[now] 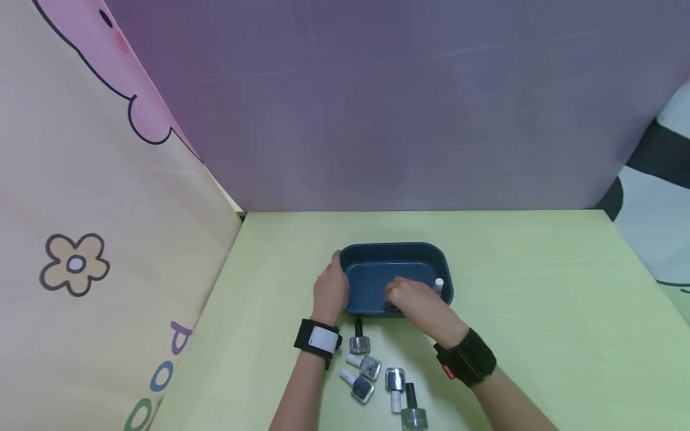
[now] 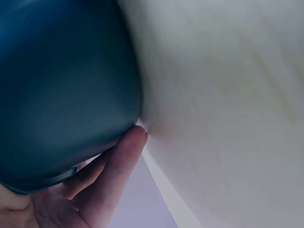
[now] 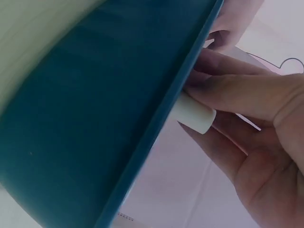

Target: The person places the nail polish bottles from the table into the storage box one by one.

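A dark blue rectangular tray [image 1: 372, 284] sits on the table. My left hand [image 1: 330, 293] grips its left end; in the left wrist view the fingers [image 2: 116, 175] wrap the tray's edge. Inside, near the front wall, my right hand [image 1: 417, 302] holds a nail polish bottle [image 1: 390, 306], whose dark glass shows under the fingers. The right wrist view has a white cap [image 3: 194, 114] between thumb and fingers, above the rim; the wall hides what lies below. Another bottle with a white cap [image 1: 439, 284] stands at the tray's right end, partly hidden by my hand.
Several nail polish bottles lie in front of the tray: a black-capped one [image 1: 359, 344] near the front wall, white-capped ones [image 1: 371, 367] below it, and a greenish one [image 1: 414, 418] nearest me. A purple-grey backdrop [image 1: 409, 120] rises behind the table, a printed cloth [image 1: 135, 239] at left.
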Demonstrator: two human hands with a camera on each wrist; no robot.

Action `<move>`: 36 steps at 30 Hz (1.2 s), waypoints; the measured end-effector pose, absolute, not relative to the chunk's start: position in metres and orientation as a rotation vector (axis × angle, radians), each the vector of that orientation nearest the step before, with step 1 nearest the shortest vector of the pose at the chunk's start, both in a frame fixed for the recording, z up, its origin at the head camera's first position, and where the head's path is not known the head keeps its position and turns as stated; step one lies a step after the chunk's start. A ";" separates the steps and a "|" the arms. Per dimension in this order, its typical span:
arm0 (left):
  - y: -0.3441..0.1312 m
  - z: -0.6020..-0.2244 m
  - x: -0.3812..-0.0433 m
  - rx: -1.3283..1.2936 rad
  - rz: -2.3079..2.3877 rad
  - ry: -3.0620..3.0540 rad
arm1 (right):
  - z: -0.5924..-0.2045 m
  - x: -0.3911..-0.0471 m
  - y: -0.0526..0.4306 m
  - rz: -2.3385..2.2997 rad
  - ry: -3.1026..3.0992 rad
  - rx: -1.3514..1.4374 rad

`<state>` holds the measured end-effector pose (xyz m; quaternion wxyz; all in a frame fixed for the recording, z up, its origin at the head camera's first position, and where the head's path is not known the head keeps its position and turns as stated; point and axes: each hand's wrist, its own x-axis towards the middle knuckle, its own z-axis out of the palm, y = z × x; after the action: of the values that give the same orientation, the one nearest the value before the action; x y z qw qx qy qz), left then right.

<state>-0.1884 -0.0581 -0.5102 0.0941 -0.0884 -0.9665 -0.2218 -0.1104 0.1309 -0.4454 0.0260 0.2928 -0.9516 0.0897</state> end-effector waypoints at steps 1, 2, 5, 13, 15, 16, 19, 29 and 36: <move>-0.058 -0.511 -0.189 -0.266 -0.656 -2.866 | -0.446 -0.110 0.131 0.270 -2.935 0.903; -0.058 -0.511 -0.189 -0.269 -0.656 -2.864 | -0.447 -0.110 0.131 0.266 -2.928 0.900; -0.059 -0.513 -0.190 -0.271 -0.659 -2.860 | -0.448 -0.110 0.131 0.256 -2.905 0.896; -0.056 -0.510 -0.191 -0.264 -0.660 -2.858 | -0.443 -0.109 0.131 0.230 -2.902 0.864; -0.056 -0.510 -0.190 -0.266 -0.666 -2.859 | -0.441 -0.108 0.130 0.182 -2.871 0.888; -0.056 -0.510 -0.190 -0.266 -0.666 -2.860 | -0.439 -0.107 0.129 0.161 -2.846 0.914; -0.057 -0.511 -0.190 -0.262 -0.664 -2.860 | -0.435 -0.104 0.125 0.164 -2.746 1.014; -0.058 -0.512 -0.188 -0.284 -0.639 -2.826 | -0.444 -0.090 0.096 0.201 -2.655 1.282; -0.058 -0.513 -0.188 -0.286 -0.628 -2.830 | -0.463 -0.087 0.077 0.171 -2.679 1.367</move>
<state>-0.1883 -0.0584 -0.5129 0.1143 -0.0975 -0.9652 -0.2143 -0.0871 0.0771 -0.4629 0.0645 0.4530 -0.8874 0.0566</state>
